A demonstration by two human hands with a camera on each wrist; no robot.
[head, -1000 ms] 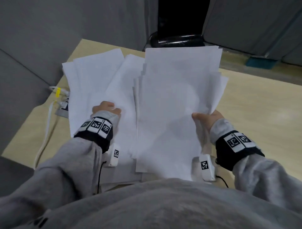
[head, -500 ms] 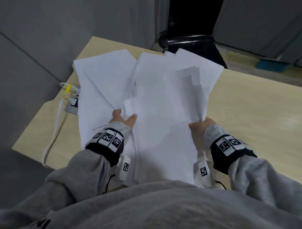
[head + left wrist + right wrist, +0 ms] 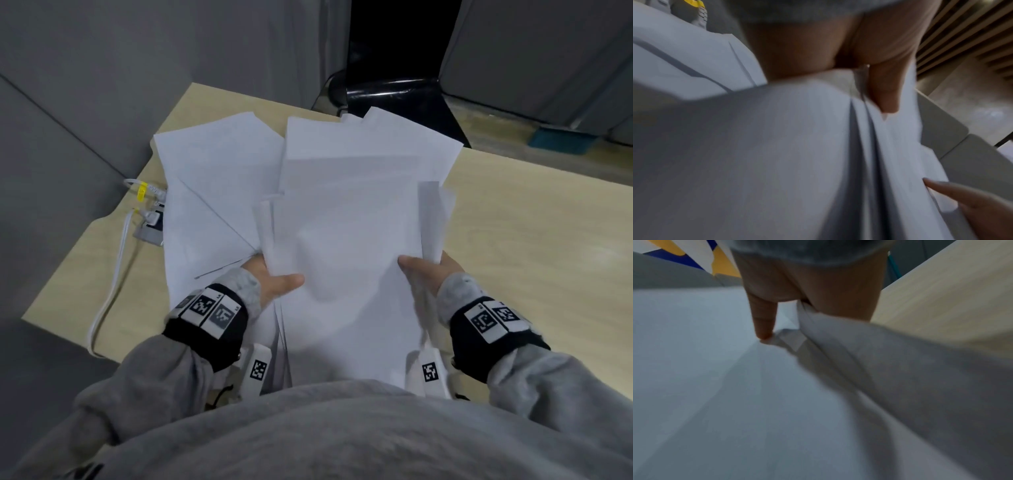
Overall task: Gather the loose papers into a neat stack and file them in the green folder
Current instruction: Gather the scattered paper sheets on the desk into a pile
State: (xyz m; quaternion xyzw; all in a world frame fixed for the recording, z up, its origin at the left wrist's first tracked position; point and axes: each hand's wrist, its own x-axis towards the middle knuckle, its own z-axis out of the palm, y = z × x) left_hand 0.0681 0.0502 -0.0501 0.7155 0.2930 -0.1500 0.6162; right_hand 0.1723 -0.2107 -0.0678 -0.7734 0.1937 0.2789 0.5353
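White paper sheets, a loose bundle (image 3: 346,260), held up over the desk between both hands. Left hand (image 3: 274,279) grips the bundle's left edge, thumb lying across the top sheet, the other fingers hidden beneath. Right hand (image 3: 428,274) grips the right edge the same way, thumb on top; the sheets there curl upward past it. Right wrist view: thumb tip (image 3: 763,332) pressed into the top sheet, paper edges bunched against the palm. Left wrist view: blurred, several sheet edges fanned below the thumb (image 3: 885,91).

More loose sheets (image 3: 219,178) lie flat on the wooden desk (image 3: 534,246), out beyond the left hand and partly under the held bundle, corners skewed. Green folder: not visible in any view.

Further left of the left hand, white cables (image 3: 113,281) with yellow tags (image 3: 142,191) run to a small grey device (image 3: 150,229) at the desk edge. Grey sleeves, black wristbands with printed marker squares on both wrists.
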